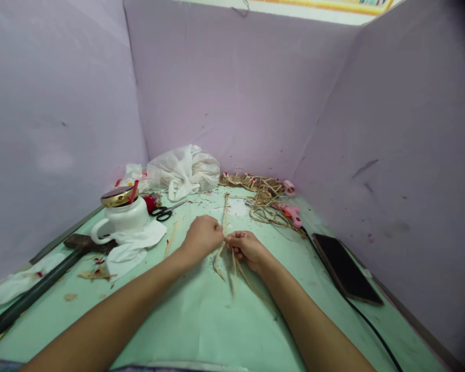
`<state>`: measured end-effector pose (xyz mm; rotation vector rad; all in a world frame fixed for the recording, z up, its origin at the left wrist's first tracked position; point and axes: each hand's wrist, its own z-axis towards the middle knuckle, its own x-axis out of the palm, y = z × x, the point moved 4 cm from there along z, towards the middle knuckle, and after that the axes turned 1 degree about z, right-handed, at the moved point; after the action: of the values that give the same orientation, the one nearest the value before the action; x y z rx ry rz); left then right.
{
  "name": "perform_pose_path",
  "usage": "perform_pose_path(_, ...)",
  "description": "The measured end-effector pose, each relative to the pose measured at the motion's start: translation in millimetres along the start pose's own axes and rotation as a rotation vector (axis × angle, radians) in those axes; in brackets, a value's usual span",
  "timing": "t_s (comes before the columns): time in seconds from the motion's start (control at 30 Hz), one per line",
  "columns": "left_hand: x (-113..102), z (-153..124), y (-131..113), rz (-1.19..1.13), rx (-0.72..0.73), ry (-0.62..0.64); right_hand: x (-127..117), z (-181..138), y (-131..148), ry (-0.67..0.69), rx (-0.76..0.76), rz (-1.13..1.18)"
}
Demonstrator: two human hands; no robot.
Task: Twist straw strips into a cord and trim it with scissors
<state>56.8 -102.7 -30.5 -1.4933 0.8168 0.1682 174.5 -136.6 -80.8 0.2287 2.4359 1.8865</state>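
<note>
My left hand [202,236] and my right hand [248,248] meet over the middle of the green table [201,320], both closed on pale straw-like strands [227,261]. The braided part of the strands runs away from my hands toward the back of the table. Loose ends hang down and trail toward me between my forearms. The fingers of each hand pinch the strands at the same spot.
A white mug [121,214] with a gold lid stands at left on tissue, with scissors [166,211] and a white plastic bag [184,170] behind. A tangle of fibre cord [261,199], a pink glue gun [290,212] and a dark phone [344,268] lie at right. A hammer [42,287] lies far left.
</note>
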Motion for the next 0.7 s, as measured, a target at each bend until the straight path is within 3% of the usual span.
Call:
perform_pose_path(0.1, 4, 12, 10, -0.125, -0.144, 0.174, 0, 0, 1, 0.042, -0.010, -0.014)
perform_pose_path(0.23, 19, 17, 20, -0.238, -0.222, 0.349, 0, -1, 2, 0.069, -0.024, -0.061)
perform_pose_path(0.4, 20, 20, 25, -0.221, -0.266, 0.307, -1, -1, 6, 0.036, -0.069, -0.189)
perform_pose_path(0.57, 19, 17, 21, -0.183, -0.210, 0.226, -9, 0, 7, -0.082, -0.142, -0.350)
perform_pose_path(0.7, 21, 13, 17, -0.188, -0.187, 0.170, -16, -4, 10, -0.178, -0.152, -0.603)
